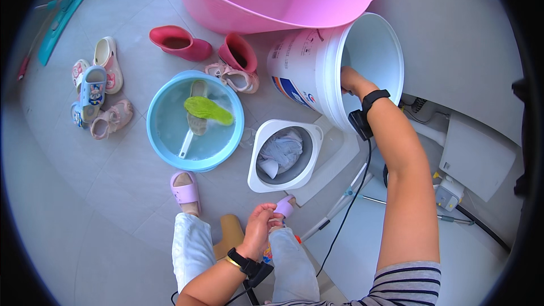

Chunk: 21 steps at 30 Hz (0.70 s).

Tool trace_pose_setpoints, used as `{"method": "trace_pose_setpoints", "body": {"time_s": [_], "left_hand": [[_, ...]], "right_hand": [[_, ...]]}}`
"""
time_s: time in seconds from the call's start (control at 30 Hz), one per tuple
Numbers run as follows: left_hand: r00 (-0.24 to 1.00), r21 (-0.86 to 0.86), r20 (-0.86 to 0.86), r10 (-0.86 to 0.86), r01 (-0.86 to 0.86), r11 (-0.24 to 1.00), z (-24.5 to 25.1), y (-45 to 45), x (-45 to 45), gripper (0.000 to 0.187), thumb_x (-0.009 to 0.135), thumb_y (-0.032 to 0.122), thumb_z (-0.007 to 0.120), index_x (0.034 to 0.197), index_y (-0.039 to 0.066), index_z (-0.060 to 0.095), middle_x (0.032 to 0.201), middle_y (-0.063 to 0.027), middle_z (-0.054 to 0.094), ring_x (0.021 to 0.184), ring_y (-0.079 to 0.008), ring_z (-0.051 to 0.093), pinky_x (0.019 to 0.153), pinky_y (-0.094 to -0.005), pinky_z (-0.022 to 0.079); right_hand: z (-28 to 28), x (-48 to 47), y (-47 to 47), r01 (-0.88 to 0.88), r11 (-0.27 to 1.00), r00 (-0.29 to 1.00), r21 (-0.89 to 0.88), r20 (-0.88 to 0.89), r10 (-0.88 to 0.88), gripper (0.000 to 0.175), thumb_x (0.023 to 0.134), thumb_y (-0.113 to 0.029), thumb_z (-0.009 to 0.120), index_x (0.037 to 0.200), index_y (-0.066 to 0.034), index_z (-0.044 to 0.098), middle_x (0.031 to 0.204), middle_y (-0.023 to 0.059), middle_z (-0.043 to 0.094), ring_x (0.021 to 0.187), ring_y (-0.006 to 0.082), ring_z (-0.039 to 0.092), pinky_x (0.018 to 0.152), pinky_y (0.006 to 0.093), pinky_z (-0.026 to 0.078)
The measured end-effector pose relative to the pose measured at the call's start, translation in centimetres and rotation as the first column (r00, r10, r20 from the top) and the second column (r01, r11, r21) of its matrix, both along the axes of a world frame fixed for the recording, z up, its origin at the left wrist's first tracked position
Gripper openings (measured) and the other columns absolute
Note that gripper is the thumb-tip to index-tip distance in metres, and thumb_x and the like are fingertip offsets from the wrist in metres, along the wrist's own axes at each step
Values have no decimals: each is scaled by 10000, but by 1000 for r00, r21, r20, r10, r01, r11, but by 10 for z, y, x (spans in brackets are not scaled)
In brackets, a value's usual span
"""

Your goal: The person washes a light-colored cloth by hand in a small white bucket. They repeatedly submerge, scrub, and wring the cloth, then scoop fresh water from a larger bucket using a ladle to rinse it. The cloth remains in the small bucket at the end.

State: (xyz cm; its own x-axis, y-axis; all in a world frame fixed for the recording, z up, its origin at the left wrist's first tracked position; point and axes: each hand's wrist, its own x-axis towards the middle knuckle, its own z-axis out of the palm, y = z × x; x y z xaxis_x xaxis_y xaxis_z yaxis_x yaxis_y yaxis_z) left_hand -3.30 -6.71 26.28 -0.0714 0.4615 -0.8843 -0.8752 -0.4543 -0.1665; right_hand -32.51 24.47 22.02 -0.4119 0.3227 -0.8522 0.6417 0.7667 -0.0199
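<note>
My right hand (pixel 353 80) reaches into the mouth of a large white plastic bucket (pixel 297 63) with printed writing on its side. The fingertips are hidden, so I cannot tell whether they hold anything. Over my lap, my left hand (pixel 260 226) has loosely bent, parted fingers and holds nothing visible. A blue basin (pixel 153 123) of cloudy water stands beyond my feet. In it, a green insole (pixel 208 109) crosses a greyish sole-shaped piece (pixel 197 125), and a white handle (pixel 185 144) sticks out below them. A white bin (pixel 255 178) containing a crumpled plastic bag (pixel 284 146) stands between basin and bucket.
A big pink tub (pixel 250 17) touches the bucket's far side. Pink rubber boots (pixel 182 44) and small sandals (pixel 242 80) stand near the basin. More children's shoes (pixel 93 89) are piled at left, below a teal mop head (pixel 63 21). A black cable (pixel 350 204) hangs from my right wrist.
</note>
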Motion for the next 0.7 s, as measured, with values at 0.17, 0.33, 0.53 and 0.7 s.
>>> {"method": "trace_pose_setpoints", "body": {"time_s": [0.17,0.33,0.53,0.7], "left_hand": [[1000,10,32,0,0,1000,4,5,-1,153,865,70,451,1004,32,502,966,-65,522,851,-183,578,694,-283,482],[999,-7,-48,-17,17,1000,2,15,6,160,862,81,452,1007,37,504,967,-61,520,851,-182,576,694,-288,480],[996,-11,-63,-66,65,998,-3,26,23,157,868,96,452,1007,41,502,976,-54,513,856,-179,568,703,-293,475],[995,-8,-71,-75,75,997,-6,34,40,161,871,96,450,1013,35,496,975,-56,508,856,-177,563,713,-295,472]], "right_hand": [[15,11,15,440,851,852,-285,-165,-496,180,799,-158,649,853,-29,536,665,-8,515,467,49,415,396,203,300],[47,49,36,529,698,644,-482,-307,-700,261,817,-178,648,976,-26,507,701,-14,480,489,25,388,401,180,291],[107,120,37,508,526,366,-683,-382,-849,441,867,-217,601,1233,-36,433,727,1,490,493,28,378,405,176,276],[161,214,28,481,419,167,-770,-388,-906,359,939,-367,444,1173,-97,479,667,-6,479,437,30,356,393,176,286]]}}
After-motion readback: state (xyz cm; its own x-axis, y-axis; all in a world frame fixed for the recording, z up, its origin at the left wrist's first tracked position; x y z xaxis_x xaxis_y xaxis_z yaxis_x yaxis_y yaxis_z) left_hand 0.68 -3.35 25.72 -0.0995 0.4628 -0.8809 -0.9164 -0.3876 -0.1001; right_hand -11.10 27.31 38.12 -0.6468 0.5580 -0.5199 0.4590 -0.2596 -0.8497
